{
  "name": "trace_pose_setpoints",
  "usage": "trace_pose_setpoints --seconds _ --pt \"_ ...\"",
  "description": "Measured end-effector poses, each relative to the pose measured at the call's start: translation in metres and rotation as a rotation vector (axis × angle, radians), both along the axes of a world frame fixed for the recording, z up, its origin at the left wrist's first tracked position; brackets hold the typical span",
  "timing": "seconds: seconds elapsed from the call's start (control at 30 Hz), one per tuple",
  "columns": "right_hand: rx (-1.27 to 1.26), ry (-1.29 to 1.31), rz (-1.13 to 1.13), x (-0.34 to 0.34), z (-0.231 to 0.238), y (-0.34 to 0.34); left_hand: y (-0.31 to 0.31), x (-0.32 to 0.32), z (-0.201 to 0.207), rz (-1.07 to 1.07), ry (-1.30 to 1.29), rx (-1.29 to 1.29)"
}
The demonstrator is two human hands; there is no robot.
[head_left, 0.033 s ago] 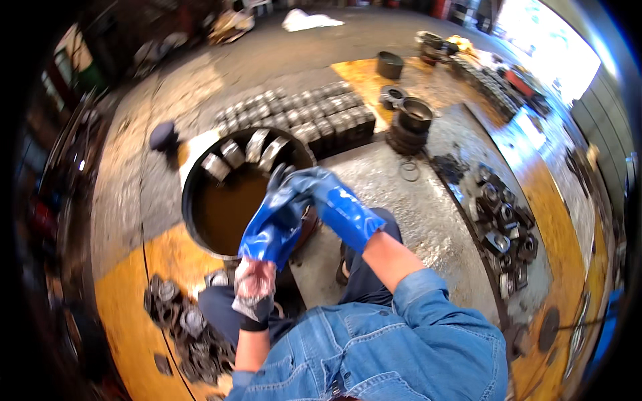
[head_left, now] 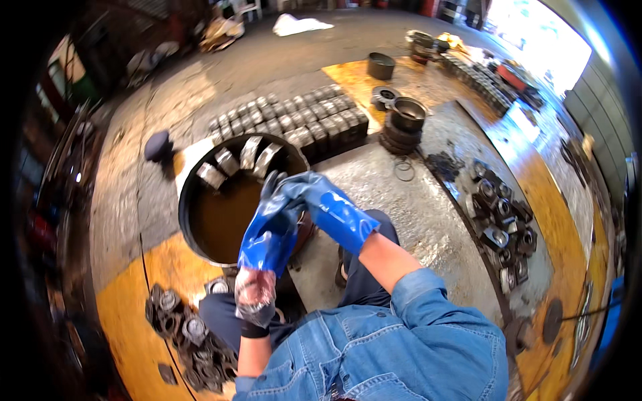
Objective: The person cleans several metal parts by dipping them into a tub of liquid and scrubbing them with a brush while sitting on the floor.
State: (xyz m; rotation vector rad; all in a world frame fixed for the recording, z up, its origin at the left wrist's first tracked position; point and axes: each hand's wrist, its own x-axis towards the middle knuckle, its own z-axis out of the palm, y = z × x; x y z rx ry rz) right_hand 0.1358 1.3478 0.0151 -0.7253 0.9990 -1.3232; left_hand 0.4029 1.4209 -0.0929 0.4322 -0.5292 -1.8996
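My left hand point(head_left: 269, 217) and my right hand point(head_left: 321, 197) wear blue rubber gloves with dark, dulled fingers. They meet above the right rim of a round black tub point(head_left: 183, 212). The left fingers stretch upward, at least in part, while the right fingers close over the left glove near its palm. Anything between the palms is hidden. A clear plastic sleeve point(head_left: 256, 294) wraps my left wrist under the glove cuff. Brown liquid point(head_left: 221, 220) fills the tub, and several metal blocks point(head_left: 227, 162) lean along its far inner wall.
Rows of metal blocks point(head_left: 307, 120) stand behind the tub. Dark ring-shaped parts point(head_left: 194, 331) heap up at left near my knee. Stacked cylinders point(head_left: 404, 125) stand at right, beside thin rings point(head_left: 404, 169). More metal parts point(head_left: 503, 214) lie on the right-hand sheet. A dark round object point(head_left: 158, 146) sits left.
The whole view has shifted slightly, so the surroundings sit a little further left. My hands stay joined over the tub rim in nearly the same pose.
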Motion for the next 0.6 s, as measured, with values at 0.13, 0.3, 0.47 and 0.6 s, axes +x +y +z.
trace_pose_setpoints --seconds 0.13,0.3,0.47,0.6 --pt "-0.042 0.124 0.071 0.006 0.031 0.005 -0.008 0.042 -0.063 0.102 -0.952 -0.43" --pt "-0.095 0.292 0.116 0.003 0.039 0.018 -0.015 0.003 0.008 0.309 -1.414 -1.052" --pt "-0.354 0.28 0.214 0.001 0.049 0.022 -0.01 -0.022 0.077 0.331 -1.383 -0.954" --pt "-0.235 0.383 0.173 0.003 0.064 0.028 0.002 -0.029 0.088 0.304 -1.591 -1.166"
